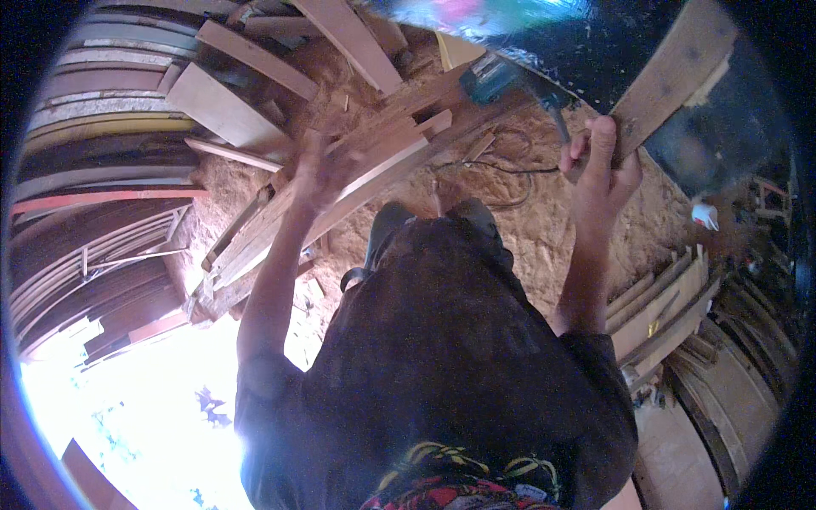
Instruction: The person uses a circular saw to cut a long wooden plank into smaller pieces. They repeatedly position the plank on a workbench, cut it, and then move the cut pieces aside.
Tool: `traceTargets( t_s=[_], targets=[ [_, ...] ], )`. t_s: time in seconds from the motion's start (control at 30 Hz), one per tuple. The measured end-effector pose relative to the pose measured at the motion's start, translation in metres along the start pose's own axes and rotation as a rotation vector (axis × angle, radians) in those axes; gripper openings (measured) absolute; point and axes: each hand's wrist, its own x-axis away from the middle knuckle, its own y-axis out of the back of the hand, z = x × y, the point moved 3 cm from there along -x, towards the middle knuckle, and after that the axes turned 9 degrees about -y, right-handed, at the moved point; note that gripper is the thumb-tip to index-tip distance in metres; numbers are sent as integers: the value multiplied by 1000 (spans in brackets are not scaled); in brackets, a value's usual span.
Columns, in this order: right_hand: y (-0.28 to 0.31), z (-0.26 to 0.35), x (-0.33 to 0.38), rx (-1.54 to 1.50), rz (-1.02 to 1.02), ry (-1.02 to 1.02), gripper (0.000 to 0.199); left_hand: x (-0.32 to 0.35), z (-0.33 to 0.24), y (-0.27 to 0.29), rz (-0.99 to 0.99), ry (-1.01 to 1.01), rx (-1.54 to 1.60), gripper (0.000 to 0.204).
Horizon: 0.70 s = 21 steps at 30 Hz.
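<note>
Right hand (pixel 602 174) clamped round the plank (pixel 671 81) end up top right, left hand (pixel 319 170) blurred, grip unclear, over the board (pixel 374 170) pile; lifting seemingly just begun, stack mostly unsorted.

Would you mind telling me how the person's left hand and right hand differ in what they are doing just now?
The right hand is curled around the end of a plank that runs up to the right; the left hand is spread open over a stack of boards, gripping nothing. The right hand shows sharply, the left hand is blurred. Whether the left hand touches the boards is unclear. Both are raised on outstretched bare forearms above a sawdust floor.
</note>
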Motion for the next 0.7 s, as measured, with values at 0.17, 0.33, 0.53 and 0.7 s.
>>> traceTargets(
  t_s=[0.17, 0.33, 0.53, 0.7],
  targets=[
    [-38, -31, 35, -105, 428, -385, 47, 124, 114, 98, -449, 395, 244, 57],
    [-99, -111, 94, 42, 841, -586, 48, 155, 108, 143, -408, 745, 376, 84],
    [-144, -147, 153, 190, 900, -676, 37, 167, 106, 140, -259, 710, 371, 79],
    [-145, -144, 169, 185, 881, -582, 34, 178, 105, 140, -134, 506, 285, 66]
  ],
)
